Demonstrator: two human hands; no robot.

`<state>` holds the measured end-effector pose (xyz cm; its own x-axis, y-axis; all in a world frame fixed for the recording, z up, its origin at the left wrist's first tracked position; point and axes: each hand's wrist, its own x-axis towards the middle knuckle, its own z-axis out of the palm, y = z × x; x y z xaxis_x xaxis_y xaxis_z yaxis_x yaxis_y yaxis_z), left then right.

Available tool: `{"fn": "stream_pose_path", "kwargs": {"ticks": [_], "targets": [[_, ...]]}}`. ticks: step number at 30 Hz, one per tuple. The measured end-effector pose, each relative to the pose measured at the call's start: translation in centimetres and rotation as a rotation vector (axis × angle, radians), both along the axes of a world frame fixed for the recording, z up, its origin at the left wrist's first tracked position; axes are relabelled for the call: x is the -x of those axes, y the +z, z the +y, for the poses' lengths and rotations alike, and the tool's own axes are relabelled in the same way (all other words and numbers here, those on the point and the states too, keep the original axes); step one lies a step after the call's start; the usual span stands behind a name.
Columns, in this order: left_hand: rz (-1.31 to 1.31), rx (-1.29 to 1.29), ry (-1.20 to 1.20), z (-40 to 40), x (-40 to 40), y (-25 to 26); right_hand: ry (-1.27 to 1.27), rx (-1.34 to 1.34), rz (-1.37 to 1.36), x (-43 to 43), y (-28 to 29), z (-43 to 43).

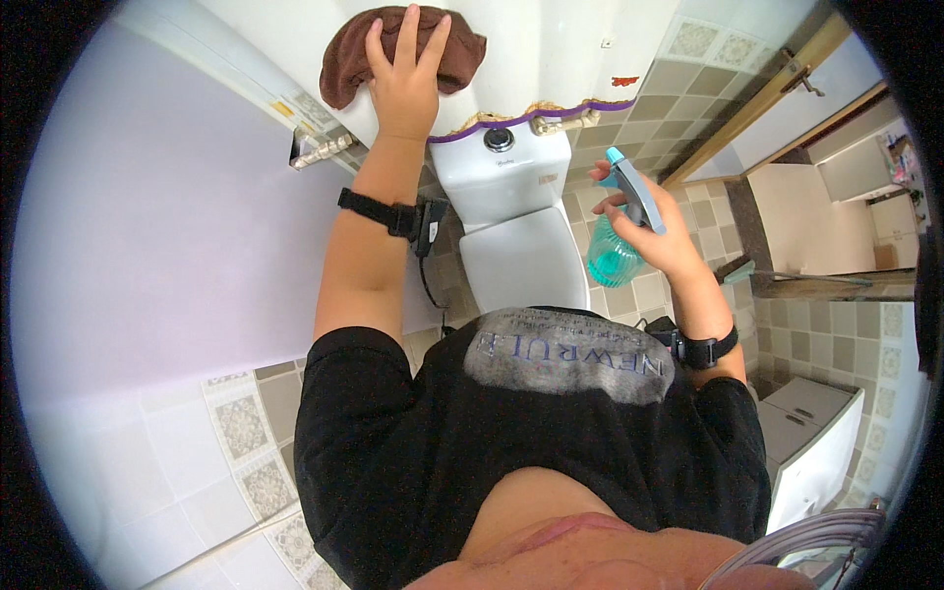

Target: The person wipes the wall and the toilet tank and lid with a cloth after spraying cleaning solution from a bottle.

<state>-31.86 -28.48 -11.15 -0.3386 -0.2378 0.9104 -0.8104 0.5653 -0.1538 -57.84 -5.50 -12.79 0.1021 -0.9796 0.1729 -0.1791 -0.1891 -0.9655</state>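
My left hand lies with spread fingers on a bunched brown cloth, holding it against a smooth white surface. A wavy purple strip runs along the lower edge of that surface, with yellowish residue beside it. In my right hand is a ribbed, see-through teal spray bottle with some liquid at its bottom. My fingers wrap around its grey spray head, near the trigger; the nozzle points up and towards the white surface.
Below the white surface stands a white toilet, its lid down and a round flush button on its tank. Pipe fittings show at the left and right. A wood-framed door and a white cabinet are on the right.
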Motion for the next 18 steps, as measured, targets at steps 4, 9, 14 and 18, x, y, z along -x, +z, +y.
{"fn": "stream_pose_path", "kwargs": {"ticks": [4, 9, 14, 18], "targets": [[0.052, -0.011, -0.142, 0.5, -1.0, 1.9, 0.001, -0.002, 0.004, 0.1, 0.1, 0.1], [0.143, -0.035, -0.051, 1.4, -3.0, 8.9, 0.012, -0.004, -0.01, -0.3, -0.5, -0.1], [0.13, -0.086, 0.198, 0.5, 0.4, 10.3, -0.001, -0.039, -0.032, -0.2, -0.7, 0.1], [0.085, -0.1, 0.239, -0.5, 1.0, 7.1, -0.006, -0.002, 0.021, -0.1, -1.0, 0.1]]}}
